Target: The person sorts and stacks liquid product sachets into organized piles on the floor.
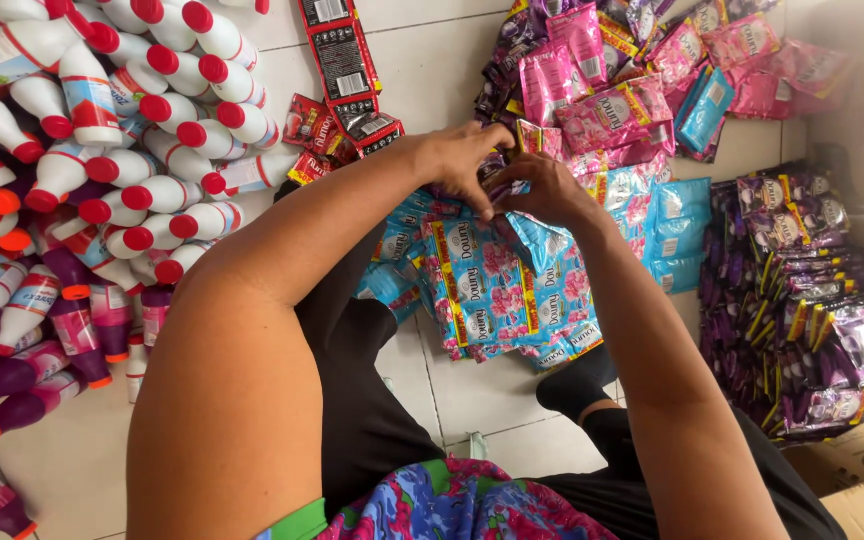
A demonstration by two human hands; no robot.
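Observation:
Both hands meet at the middle of the view over a pile of light blue sachets (497,290) with pink flowers printed on them. My left hand (462,160) pinches the top edge of the blue sachet strips, fingers curled down. My right hand (542,190) grips the same bunch right beside it, thumb touching the left fingers. The blue sachets lie fanned out across my black-trousered lap and the white tiled floor (472,390).
Many white bottles with red caps (162,110) lie heaped at the left, with purple bottles (12,380) below. Red sachet strips (342,70) lie at top centre, pink sachets (612,90) at top right, purple sachets (802,300) at right, cardboard boxes (862,470) bottom right.

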